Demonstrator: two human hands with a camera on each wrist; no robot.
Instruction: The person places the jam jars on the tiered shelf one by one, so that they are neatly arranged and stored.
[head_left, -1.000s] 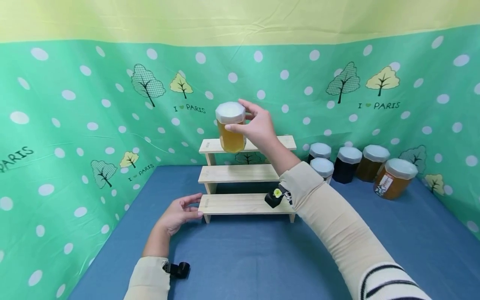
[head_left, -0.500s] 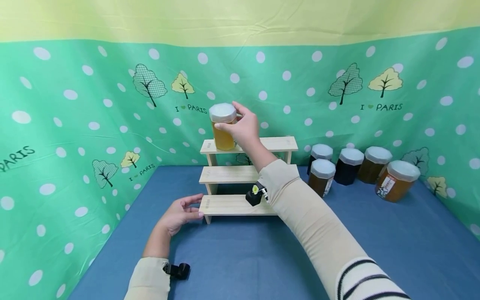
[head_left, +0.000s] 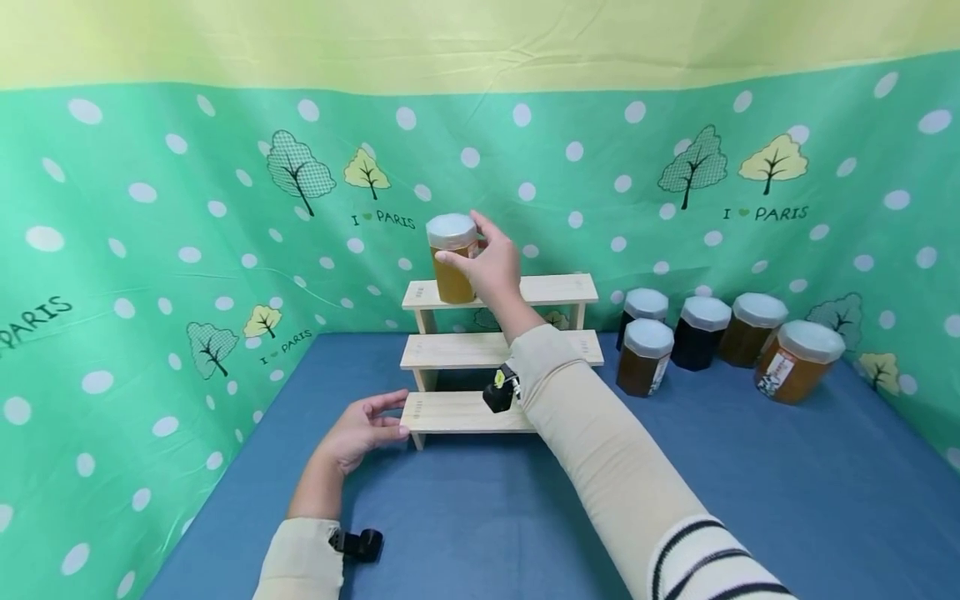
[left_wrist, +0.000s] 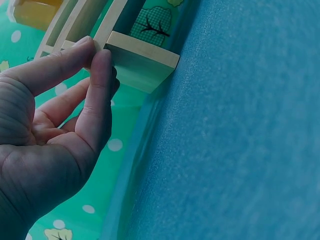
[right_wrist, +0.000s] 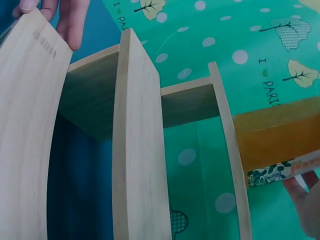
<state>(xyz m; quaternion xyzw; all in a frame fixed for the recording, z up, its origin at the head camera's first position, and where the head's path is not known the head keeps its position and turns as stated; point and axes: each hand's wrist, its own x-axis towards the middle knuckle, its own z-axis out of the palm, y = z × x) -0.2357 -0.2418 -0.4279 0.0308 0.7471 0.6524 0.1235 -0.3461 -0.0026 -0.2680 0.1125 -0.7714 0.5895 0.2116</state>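
A three-step wooden display stand (head_left: 450,412) faces me on the blue cloth. At its left end my left hand (head_left: 358,435) pinches the edge of the lowest board, and the left wrist view shows thumb and fingertips meeting there. My right hand (head_left: 497,267) grips a jar of amber honey (head_left: 453,285) with a white lid, thumb in front and fingers behind. The jar stands upright at the left part of the top board, its base right at the wood in the right wrist view, where its printed label (right_wrist: 272,173) shows.
Several more white-lidded jars stand on the cloth to the right: a brown one (head_left: 641,371) in front, a very dark one (head_left: 693,342), and an orange-brown one (head_left: 795,371) with a label. A green dotted curtain (head_left: 585,167) hangs close behind the stand.
The right hand has carried the honey jar left and down, from above the top board onto its left part. The left hand has kept its hold on the lowest board.
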